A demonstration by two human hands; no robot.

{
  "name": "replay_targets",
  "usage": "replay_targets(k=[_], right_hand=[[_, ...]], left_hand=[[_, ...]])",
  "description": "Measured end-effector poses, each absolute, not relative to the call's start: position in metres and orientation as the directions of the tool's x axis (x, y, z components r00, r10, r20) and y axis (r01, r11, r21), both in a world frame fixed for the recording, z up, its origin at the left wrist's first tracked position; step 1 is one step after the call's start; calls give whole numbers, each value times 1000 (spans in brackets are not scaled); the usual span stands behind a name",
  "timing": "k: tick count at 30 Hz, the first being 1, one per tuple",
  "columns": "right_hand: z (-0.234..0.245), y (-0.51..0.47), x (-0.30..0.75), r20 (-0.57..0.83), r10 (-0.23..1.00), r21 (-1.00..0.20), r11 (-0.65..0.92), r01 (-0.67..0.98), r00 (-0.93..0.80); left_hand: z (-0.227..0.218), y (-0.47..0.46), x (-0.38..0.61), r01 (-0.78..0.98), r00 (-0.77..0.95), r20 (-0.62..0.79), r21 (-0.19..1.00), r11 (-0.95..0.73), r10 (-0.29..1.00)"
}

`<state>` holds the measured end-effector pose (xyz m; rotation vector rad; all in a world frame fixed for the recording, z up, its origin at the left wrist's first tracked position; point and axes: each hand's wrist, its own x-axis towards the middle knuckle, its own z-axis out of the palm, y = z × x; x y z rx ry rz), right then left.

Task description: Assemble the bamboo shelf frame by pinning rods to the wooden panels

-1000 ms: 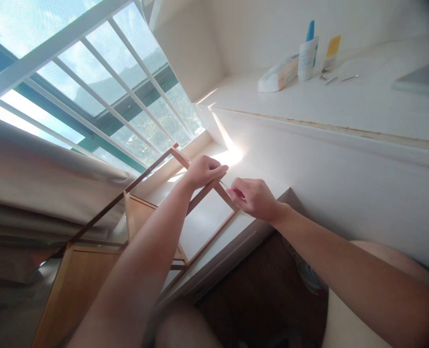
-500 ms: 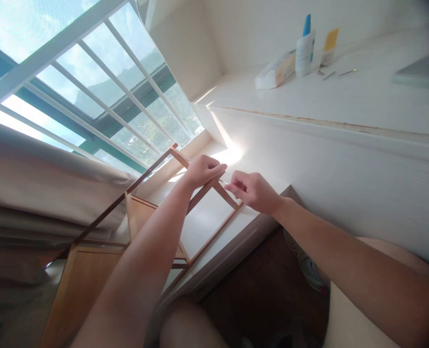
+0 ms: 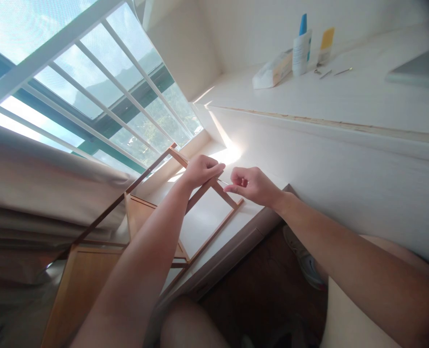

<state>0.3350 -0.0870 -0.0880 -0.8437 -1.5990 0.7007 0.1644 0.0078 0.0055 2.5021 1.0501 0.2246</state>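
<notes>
My left hand (image 3: 204, 171) is closed round the top corner of a wooden rack frame (image 3: 226, 196), thumb lying along the bar. A thin metal rod (image 3: 221, 181), like a hex key, sticks out from this corner toward my right hand (image 3: 253, 186). My right hand has curled fingers, with thumb and fingertips at the rod's outer end; its far tip is hidden at the wood. Below my left forearm, wooden panels (image 3: 91, 270) sit between the rack's long rails.
A white ledge (image 3: 362, 106) on the right carries a white packet (image 3: 268, 75), a blue-capped bottle (image 3: 301, 55), a yellow-topped container (image 3: 326, 46) and small metal pieces (image 3: 343, 71). A barred window (image 3: 120, 92) and a curtain (image 3: 47, 193) lie left. A shoe (image 3: 308, 266) is on the dark floor.
My right hand has shifted slightly and its wrist has turned, the fingers lifting a little above the rod. My left hand and the rack stay almost still; the view has moved slightly.
</notes>
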Motion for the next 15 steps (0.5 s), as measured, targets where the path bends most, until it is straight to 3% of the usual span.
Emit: replay_targets(k=[5,9,11,15], right_hand=[[-87,-87,335,571,809,-770,587,248,-139],[-84,-92,327,525,840,-813,542,212,-133],[-82,-94,319,469,877,-872,478,107,-104],[-81,-99,302,276,954,-932,236,-273,-117]], left_hand=[[5,7,165,637,706,-2,439,-634,708],[4,7,165,631,708,6,442,-638,706],[4,8,165,627,711,11,442,-641,703],[5,8,165,619,718,16,442,-649,696]])
